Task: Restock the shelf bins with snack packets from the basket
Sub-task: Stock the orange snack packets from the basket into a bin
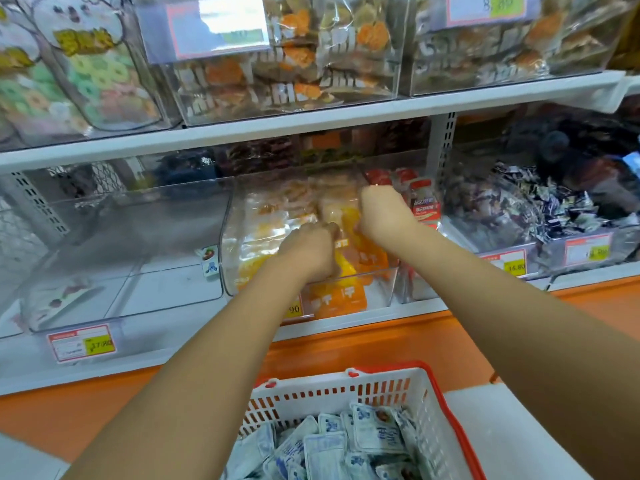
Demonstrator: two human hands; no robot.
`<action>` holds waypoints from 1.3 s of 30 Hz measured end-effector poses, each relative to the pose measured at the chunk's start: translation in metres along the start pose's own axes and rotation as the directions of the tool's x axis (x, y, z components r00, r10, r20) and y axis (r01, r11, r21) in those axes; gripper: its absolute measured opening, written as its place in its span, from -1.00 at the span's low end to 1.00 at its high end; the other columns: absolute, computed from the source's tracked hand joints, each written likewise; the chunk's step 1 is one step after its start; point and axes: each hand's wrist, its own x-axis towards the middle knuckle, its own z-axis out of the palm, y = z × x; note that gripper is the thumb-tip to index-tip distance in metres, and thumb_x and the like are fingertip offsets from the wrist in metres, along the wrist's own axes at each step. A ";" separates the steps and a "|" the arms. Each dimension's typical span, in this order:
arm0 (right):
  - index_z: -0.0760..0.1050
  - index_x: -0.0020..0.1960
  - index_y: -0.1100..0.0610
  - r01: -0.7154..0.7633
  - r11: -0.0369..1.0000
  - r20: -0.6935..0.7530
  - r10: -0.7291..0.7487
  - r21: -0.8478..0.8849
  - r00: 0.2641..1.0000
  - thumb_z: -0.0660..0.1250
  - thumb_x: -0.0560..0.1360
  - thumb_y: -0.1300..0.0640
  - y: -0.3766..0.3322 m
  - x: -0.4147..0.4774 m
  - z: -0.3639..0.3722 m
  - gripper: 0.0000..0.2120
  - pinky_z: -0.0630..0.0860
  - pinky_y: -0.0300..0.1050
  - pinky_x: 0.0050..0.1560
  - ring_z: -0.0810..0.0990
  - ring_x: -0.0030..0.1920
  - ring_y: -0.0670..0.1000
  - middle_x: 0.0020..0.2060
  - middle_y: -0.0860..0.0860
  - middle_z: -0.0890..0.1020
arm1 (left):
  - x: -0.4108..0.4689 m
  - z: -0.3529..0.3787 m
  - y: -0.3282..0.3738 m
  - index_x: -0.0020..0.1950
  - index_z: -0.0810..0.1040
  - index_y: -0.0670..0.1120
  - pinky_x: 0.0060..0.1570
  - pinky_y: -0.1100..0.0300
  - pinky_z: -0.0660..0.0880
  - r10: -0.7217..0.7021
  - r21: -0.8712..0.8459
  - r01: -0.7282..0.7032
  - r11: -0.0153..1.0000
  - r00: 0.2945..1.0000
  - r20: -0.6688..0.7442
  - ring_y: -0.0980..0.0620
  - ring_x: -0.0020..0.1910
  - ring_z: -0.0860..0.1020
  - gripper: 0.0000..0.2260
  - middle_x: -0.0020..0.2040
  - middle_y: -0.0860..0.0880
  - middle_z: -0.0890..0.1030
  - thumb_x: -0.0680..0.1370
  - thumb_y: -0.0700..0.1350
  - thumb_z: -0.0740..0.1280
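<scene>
Honestly, left hand (308,251): curled onto orange packets (369,259) in the middle bin (228,258).
Right hand (384,213): same pile, farther in, grip hidden, can't tell.
Basket (346,379): near, holds white-blue packets (346,445).
Risk: shuffling could spill packets over the bin's low front.

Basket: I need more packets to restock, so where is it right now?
In the head view the basket sits at bottom centre, in front of the orange ledge below the shelf, holding blue-and-white packets.
</scene>
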 end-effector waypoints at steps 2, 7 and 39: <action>0.53 0.13 0.28 0.047 0.998 0.021 -0.046 -0.045 0.999 0.27 0.52 0.32 0.001 0.009 0.009 -0.79 0.47 -0.07 0.10 0.55 0.16 0.19 0.14 0.21 0.57 | 0.000 -0.002 -0.006 0.34 0.40 -0.03 0.09 0.08 0.43 -0.003 0.014 0.003 1.000 1.000 -0.015 -0.12 0.25 0.44 -0.46 0.29 -0.08 0.47 0.39 -0.05 0.46; 0.55 0.14 0.26 0.170 0.960 0.140 -0.141 -0.221 0.980 0.34 0.47 0.30 0.000 0.016 0.013 -0.75 0.49 -0.02 0.11 0.55 0.17 0.21 0.15 0.21 0.58 | -0.004 -0.005 -0.014 0.33 0.38 -0.03 0.10 0.12 0.38 0.023 0.022 -0.022 1.000 0.999 -0.044 -0.09 0.26 0.41 -0.46 0.29 -0.06 0.46 0.41 -0.02 0.47; 0.15 0.46 0.14 0.430 0.845 0.509 -0.230 -0.318 0.829 0.60 0.21 0.29 -0.006 0.035 0.017 -0.04 0.44 -0.03 0.15 0.44 0.29 0.19 0.32 0.15 0.41 | -0.014 -0.004 -0.017 0.39 0.30 -0.03 0.21 0.12 0.31 0.098 0.069 -0.095 0.993 0.995 -0.034 -0.07 0.31 0.35 -0.47 0.29 -0.10 0.44 0.48 0.00 0.40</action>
